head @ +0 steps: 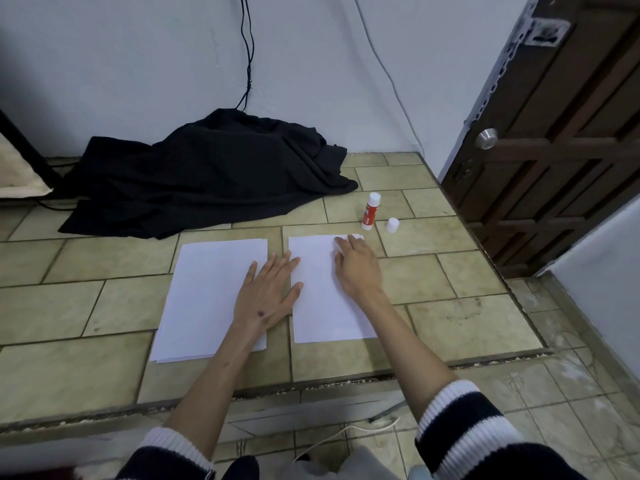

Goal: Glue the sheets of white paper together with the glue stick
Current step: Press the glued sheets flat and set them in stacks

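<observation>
A stack of white paper sheets (204, 296) lies on the tiled counter (104, 306). To its right lies a single white sheet (318, 306). My left hand (266, 292) lies flat with fingers spread, across the gap between the stack and the single sheet. My right hand (355, 265) rests on the far right corner of the single sheet, fingers bent down onto the paper. A red and white glue stick (370, 211) stands uncapped beyond the sheet, and its white cap (392, 225) stands just to its right.
A crumpled black cloth (214, 174) lies at the back of the counter against the wall, with black cables (247, 46) hanging above it. A brown wooden door (554, 133) stands at the right. The counter's front edge runs below the sheets.
</observation>
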